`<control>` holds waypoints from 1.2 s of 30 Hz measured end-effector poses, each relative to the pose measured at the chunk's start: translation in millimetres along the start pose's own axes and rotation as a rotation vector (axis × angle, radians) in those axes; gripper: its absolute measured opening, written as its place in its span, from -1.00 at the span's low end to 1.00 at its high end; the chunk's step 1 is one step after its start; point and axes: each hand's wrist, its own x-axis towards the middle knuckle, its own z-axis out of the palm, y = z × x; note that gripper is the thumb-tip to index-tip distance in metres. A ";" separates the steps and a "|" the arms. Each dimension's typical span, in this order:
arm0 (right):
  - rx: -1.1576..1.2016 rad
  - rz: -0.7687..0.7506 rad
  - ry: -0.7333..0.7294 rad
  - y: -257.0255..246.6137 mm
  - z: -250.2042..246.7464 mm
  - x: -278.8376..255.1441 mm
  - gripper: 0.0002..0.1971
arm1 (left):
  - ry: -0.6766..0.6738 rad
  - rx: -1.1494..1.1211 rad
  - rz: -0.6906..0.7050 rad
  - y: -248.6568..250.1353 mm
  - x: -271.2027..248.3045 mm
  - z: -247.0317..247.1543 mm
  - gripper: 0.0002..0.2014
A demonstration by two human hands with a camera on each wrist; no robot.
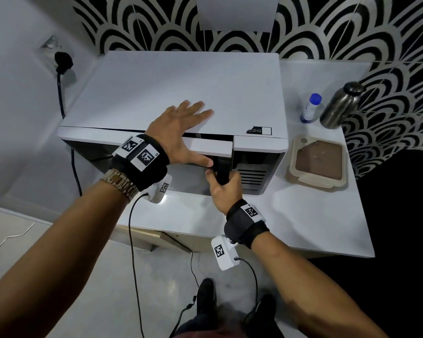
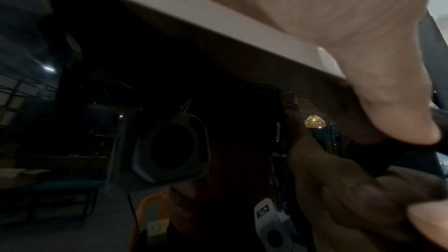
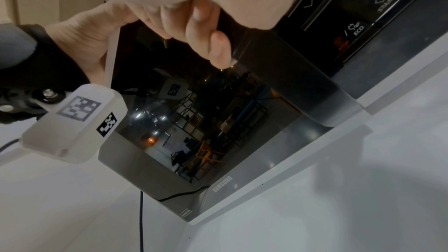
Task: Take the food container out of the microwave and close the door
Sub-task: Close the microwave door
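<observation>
The white microwave [image 1: 181,89] stands on the counter with its dark glass door [image 3: 194,122] slightly ajar at the handle side. My right hand [image 1: 224,189] grips the black vertical door handle [image 1: 223,170] from below, fingers [image 3: 208,32] curled round it. My left hand [image 1: 181,128] lies flat on the microwave's top, fingers straight, and its thumb [image 2: 397,112] hangs over the door's upper edge beside the handle. The food container [image 1: 318,163], beige with a brown lid, sits on the counter right of the microwave, apart from both hands.
A steel bottle [image 1: 340,106] and a small white bottle with a blue cap [image 1: 310,108] stand behind the container. A plug and cable [image 1: 63,60] hang on the left wall. The control panel [image 3: 358,16] is right of the handle. White counter [image 1: 303,228] extends in front.
</observation>
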 end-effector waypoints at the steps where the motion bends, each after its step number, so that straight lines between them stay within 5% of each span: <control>1: -0.001 -0.004 0.004 0.1 -0.1 1.2 -0.48 | 0.001 0.005 -0.006 0.3 0.1 -0.2 0.13; 17: 0.024 -0.009 0.097 1.5 5.1 15.5 -0.53 | 0.001 0.012 -0.055 5.7 1.7 -3.8 0.00; 27: 0.013 0.057 0.297 -7.9 16.0 7.8 -0.56 | -0.003 0.019 -0.012 6.2 -0.1 -5.0 0.00; 36: -0.005 0.065 0.228 -5.9 13.3 5.1 -0.75 | -0.039 0.043 -0.016 14.7 -7.0 -12.9 -0.02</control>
